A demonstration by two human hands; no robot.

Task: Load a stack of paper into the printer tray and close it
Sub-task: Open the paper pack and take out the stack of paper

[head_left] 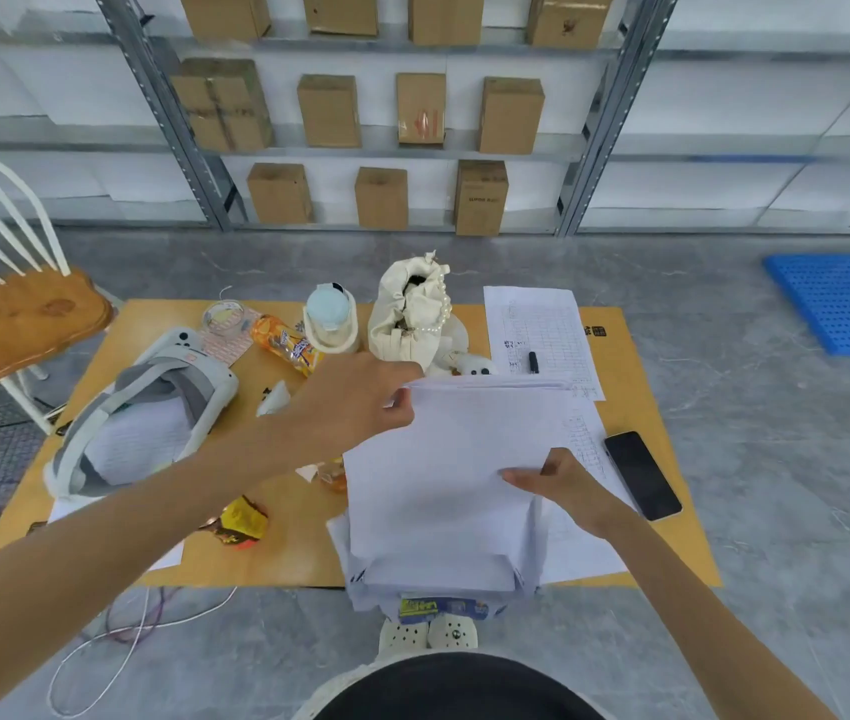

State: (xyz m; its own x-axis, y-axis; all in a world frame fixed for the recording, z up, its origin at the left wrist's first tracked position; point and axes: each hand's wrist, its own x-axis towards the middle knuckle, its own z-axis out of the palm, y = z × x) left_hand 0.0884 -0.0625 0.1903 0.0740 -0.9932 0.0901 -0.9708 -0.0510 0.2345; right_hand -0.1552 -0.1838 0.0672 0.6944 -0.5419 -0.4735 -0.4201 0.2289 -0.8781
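A stack of white paper (443, 459) is held tilted above the near edge of a low orange table (288, 558). My left hand (360, 402) pinches the stack's far left corner. My right hand (563, 485) grips its right edge, thumb on top. Below the stack sits an opened paper ream wrapper (443, 589) with more white sheets in it. No printer or printer tray is visible in this view.
On the table lie a black phone (641, 475) at the right, a printed grid sheet with a pen (537, 335), a cream bag (412, 314), a bottle (329, 319), snack packets (285, 345) and a white headset (153, 413). A chair (17, 314) stands left; shelves with cardboard boxes behind.
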